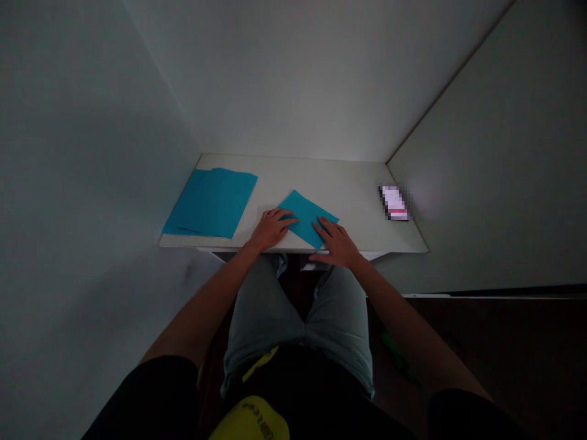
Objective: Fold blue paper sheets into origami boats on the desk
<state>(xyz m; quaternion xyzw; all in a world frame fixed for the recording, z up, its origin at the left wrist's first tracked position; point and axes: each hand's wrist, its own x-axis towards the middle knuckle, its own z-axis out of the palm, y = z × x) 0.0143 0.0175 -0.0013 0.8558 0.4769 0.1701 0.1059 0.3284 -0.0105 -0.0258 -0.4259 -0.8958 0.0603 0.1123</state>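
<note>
A small folded sheet of teal paper (306, 215) lies near the front edge of the white table (348, 189). My left hand (271, 228) rests flat on its left corner, fingers stretched out. My right hand (337, 242) presses flat on its right corner, fingers spread. Neither hand grips anything.
A stack of larger teal paper sheets (211, 201) lies at the table's left side. A phone with a lit screen (394, 203) sits at the right, close to the wall. White walls enclose the table on the left, back and right. My knees are under the front edge.
</note>
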